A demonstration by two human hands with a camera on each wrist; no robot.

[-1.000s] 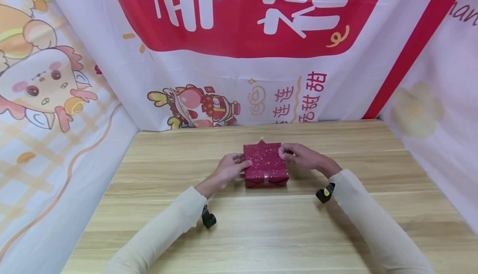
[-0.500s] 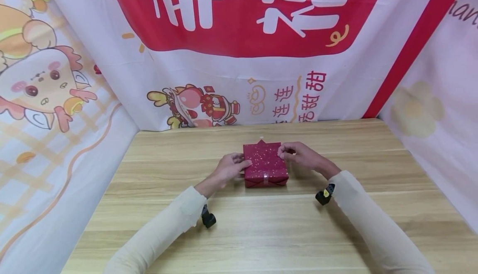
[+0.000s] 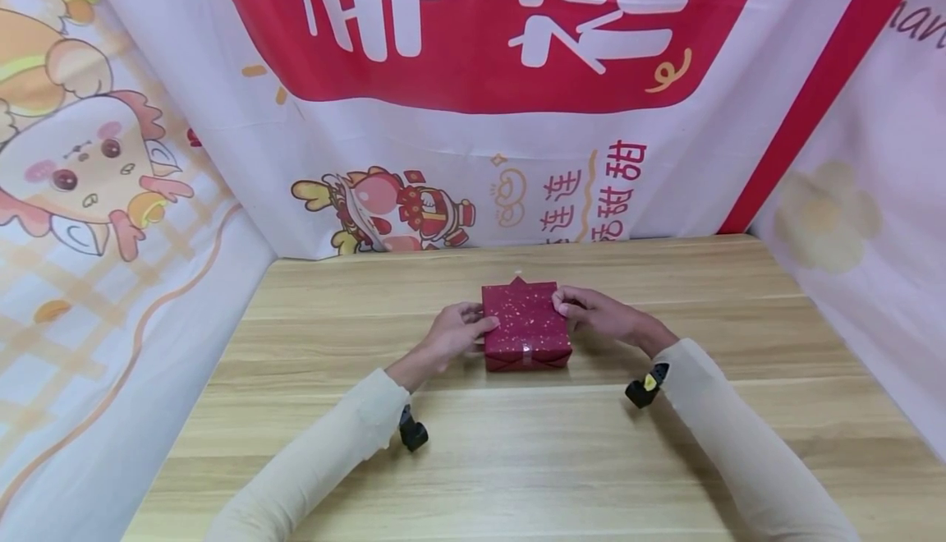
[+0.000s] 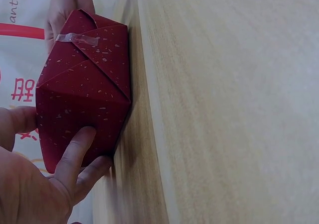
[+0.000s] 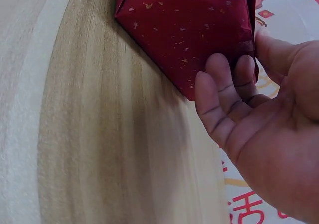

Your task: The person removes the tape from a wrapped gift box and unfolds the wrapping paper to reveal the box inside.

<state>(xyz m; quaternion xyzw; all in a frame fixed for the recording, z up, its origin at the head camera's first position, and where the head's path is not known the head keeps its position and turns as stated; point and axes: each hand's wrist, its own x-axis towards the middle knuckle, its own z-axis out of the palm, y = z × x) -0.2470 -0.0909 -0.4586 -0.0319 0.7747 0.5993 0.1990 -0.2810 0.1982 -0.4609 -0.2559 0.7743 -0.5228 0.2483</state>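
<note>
A box wrapped in dark red, gold-flecked paper [image 3: 521,320] sits on the table, its near end folded into flaps under a strip of clear tape [image 4: 77,38]. My left hand [image 3: 452,333] holds its left side, thumb on the top edge and fingers spread against the side wall. At the far right corner, my right hand [image 3: 594,312] has thumb and forefinger at the top edge. Its other fingers [image 5: 218,72] bend against the right side wall. A small pointed paper flap [image 3: 517,281] sticks out past the far edge.
The wood-grain table [image 3: 473,460] stretches around the box. A white cloth backdrop [image 3: 458,131] with red and cartoon prints hangs behind the table. Similar cloth encloses the left and right sides.
My right hand shifts slightly along the box's right top edge, its wrist turning a little. The left hand and the box stay in place.
</note>
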